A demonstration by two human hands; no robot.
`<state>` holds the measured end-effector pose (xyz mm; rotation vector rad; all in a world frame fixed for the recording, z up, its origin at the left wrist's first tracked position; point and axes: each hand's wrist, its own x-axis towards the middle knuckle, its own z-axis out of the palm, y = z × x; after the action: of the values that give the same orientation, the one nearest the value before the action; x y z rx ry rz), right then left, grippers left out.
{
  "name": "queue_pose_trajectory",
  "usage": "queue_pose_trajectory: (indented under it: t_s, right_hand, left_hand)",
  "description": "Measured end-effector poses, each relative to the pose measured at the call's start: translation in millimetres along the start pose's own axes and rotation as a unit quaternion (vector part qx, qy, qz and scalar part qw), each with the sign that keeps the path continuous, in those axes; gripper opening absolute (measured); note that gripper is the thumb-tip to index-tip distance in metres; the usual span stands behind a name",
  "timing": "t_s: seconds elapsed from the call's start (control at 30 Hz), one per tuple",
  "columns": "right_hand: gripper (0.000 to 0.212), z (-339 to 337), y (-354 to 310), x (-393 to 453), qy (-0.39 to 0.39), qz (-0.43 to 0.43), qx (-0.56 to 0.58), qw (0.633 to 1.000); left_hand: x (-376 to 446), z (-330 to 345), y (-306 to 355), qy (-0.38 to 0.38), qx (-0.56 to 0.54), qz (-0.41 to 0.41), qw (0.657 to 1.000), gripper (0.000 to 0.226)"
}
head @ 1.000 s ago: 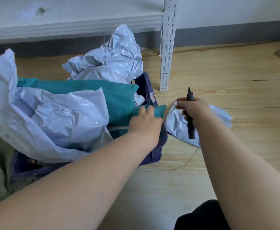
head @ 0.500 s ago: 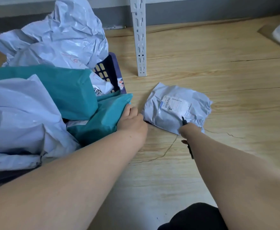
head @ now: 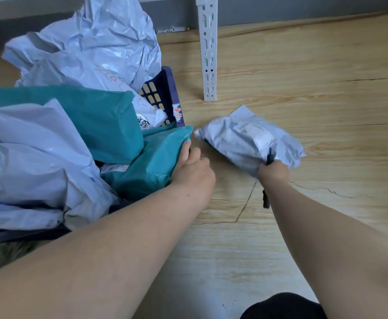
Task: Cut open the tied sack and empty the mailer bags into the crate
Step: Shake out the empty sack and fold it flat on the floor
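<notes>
Your dark blue lattice-sided crate [head: 168, 88] sat heaped past its rim with mailer bags. A crumpled pale grey bag [head: 91, 42] stood at the crate's far end, a flat teal bag [head: 91, 116] lay across the middle, and a second teal bag [head: 151, 162] hung over the right rim. More grey plastic [head: 27, 162] billowed over the near side. One grey labelled bag [head: 245, 143] lay outside, just right of the crate.
</notes>
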<state>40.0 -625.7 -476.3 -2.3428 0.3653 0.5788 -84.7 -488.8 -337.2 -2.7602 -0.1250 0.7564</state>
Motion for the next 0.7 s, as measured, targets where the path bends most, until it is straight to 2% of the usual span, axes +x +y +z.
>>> queue_pose_trajectory:
  t_s: [0.07, 0.13, 0.2, 0.27, 0.33, 0.47, 0.53, 0.6, 0.7]
  right_hand:
    - [0.032, -7.9, -31.6, -8.5, 0.032, -0.022, 0.130, 0.991]
    - [0.045, -23.2, -63.2, -21.2, 0.053, -0.034, 0.225, 0.972]
    - [0.042, -42.8, -93.4, -34.7, 0.064, -0.066, 0.278, 0.956]
    - [0.025, -63.7, -121.2, -51.7, 0.075, -0.113, 0.304, 0.943]
    - [0.012, -83.0, -146.4, -74.6, 0.084, -0.171, 0.321, 0.928]
    - [0.010, -99.7, -192.2, -135.5, 0.052, -0.300, 0.366, 0.879]
    - [0.014, -94.2, -210.9, -164.4, 0.009, -0.372, 0.357, 0.857]
    - [0.016, -84.5, -225.8, -188.6, -0.074, -0.431, 0.336, 0.834]
    - [0.022, -70.8, -241.1, -211.1, -0.212, -0.472, 0.311, 0.797]
  left_hand:
    - [-1.9, -1.8, -3.0, 0.000, -0.052, 0.024, 0.998, 0.034]
    - [-3.6, -9.4, -8.4, 0.022, -0.199, 0.037, 0.979, 0.033]
    - [-7.6, -23.2, -20.1, 0.109, -0.378, 0.012, 0.919, 0.029]
    - [-14.5, -39.5, -38.3, 0.232, -0.474, -0.030, 0.849, 0.028]
    - [-24.8, -55.2, -60.2, 0.357, -0.484, -0.068, 0.796, 0.033]
    - [-50.7, -85.4, -110.1, 0.550, -0.421, -0.148, 0.706, 0.057]
    - [-65.9, -91.9, -133.3, 0.592, -0.345, -0.174, 0.707, 0.072]
    - [-82.5, -92.0, -153.1, 0.589, -0.249, -0.205, 0.741, 0.085]
    - [-111.9, -85.8, -180.9, 0.526, -0.141, -0.243, 0.803, 0.098]
